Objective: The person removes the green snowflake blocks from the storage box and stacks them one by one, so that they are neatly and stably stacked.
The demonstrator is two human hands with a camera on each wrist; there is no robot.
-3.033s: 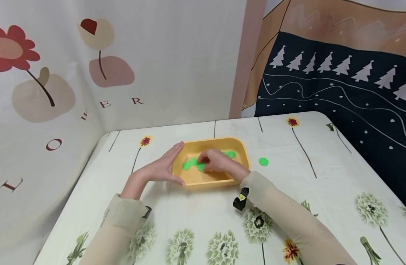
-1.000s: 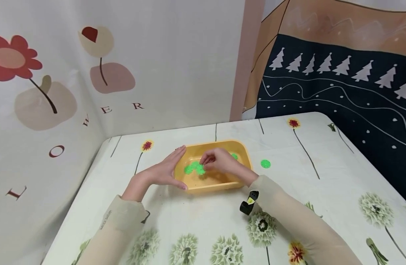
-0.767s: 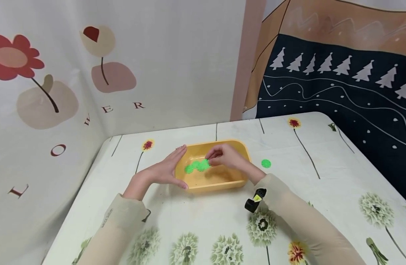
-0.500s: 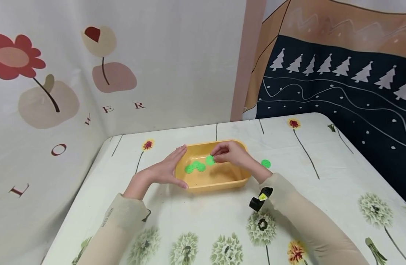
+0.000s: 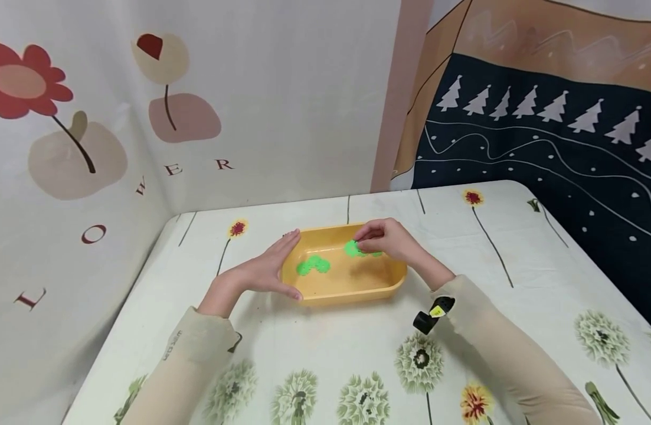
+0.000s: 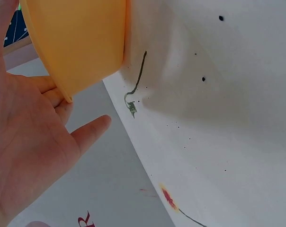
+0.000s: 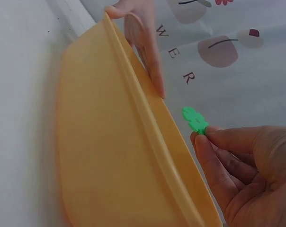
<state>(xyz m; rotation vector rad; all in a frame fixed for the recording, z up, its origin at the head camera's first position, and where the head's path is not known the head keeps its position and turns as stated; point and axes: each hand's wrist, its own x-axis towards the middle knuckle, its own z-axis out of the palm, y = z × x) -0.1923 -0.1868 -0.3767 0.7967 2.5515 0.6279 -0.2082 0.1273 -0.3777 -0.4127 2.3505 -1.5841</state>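
Observation:
My right hand (image 5: 391, 239) pinches a green snowflake disc (image 7: 194, 118) between thumb and fingertips, over the right half of a yellow plastic tub (image 5: 352, 291). The disc has notched petals around its edge. Several flat green discs (image 5: 313, 264) lie together at the left inside the tub. More green shows just under my right fingers. My left hand (image 5: 258, 274) spans the tub's left end, thumb at the near corner and straight fingers at the far corner. In the left wrist view its fingers reach behind the tub's rim.
The tub stands on a table with a flower-printed white cloth (image 5: 314, 342). A printed white curtain (image 5: 283, 118) hangs behind, and a dark cloth with white trees (image 5: 543, 147) at the right. A black strap device (image 5: 434, 314) sits on my right wrist.
My right hand has moved from the left group of discs towards the tub's right, carrying a green disc. Its forearm now covers the loose disc on the cloth. My left hand stays put.

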